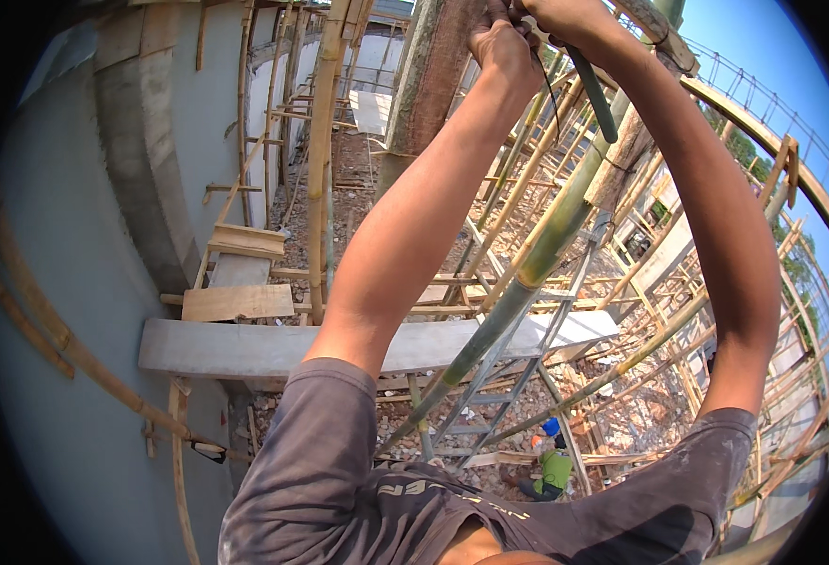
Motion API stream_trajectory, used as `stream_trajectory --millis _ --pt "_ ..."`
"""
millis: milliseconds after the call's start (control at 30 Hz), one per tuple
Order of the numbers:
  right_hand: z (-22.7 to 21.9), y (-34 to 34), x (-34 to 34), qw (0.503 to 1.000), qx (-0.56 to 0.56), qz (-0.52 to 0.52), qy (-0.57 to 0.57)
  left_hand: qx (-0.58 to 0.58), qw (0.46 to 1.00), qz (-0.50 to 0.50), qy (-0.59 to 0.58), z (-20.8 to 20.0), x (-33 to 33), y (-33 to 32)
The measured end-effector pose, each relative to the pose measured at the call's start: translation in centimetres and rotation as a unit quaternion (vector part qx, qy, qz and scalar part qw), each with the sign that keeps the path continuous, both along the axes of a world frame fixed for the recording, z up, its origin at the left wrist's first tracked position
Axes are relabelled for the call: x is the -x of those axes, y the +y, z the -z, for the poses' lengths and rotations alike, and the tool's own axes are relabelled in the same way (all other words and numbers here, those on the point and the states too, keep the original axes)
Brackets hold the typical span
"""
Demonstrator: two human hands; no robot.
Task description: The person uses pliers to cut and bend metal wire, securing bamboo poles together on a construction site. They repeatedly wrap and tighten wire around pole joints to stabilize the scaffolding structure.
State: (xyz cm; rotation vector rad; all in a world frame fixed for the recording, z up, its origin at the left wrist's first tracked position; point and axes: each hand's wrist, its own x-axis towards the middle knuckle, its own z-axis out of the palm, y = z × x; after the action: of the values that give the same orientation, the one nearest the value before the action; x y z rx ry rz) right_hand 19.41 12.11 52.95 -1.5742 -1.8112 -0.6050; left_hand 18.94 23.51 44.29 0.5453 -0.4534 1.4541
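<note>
Both my arms reach up to the top edge of the view, where the hands meet beside a rough wooden post (430, 80). My left hand (506, 45) is closed, its fingertips pressed together close to the other hand; what they hold is hidden. A thin dark strip (554, 94) hangs just below the fingers. My right hand (557, 17), partly cut off by the frame, is closed around a tool whose long dark green handle (593, 99) sticks out below the palm. The tool's head is out of sight.
A thick bamboo pole (537, 259) slants down past my arms, near a metal ladder (518, 367). Below runs a pale concrete beam (245, 348). A grey wall (66, 235) rises at left. Bamboo scaffolding surrounds me. Far below, a person in green (554, 471) is on rubble ground.
</note>
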Motion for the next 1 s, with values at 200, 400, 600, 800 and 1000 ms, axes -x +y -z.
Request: stream_trajectory --millis 200,400,600,800,1000 --pt "-0.2 0.6 0.0 0.999 0.033 -0.001 -0.010 -0.003 0.997 0.049 -0.064 -0.4 -1.3 1.5" --pt "0.0 0.2 -0.3 0.997 0.001 0.043 -0.057 0.025 0.998 0.054 -0.010 0.1 -0.7 0.0" --pt "1.0 -0.6 -0.3 0.998 -0.003 -0.050 0.027 -0.009 0.999 0.038 -0.025 0.8 2.2 -0.9" --pt "-0.4 3.3 -3.5 0.994 -0.103 0.013 0.025 0.030 0.998 0.018 0.044 -0.2 10.7 -1.4" --pt "-3.2 -4.1 -5.2 0.973 -0.117 0.195 -0.039 -0.001 0.980 0.125 0.156 -3.6 12.7 2.7"
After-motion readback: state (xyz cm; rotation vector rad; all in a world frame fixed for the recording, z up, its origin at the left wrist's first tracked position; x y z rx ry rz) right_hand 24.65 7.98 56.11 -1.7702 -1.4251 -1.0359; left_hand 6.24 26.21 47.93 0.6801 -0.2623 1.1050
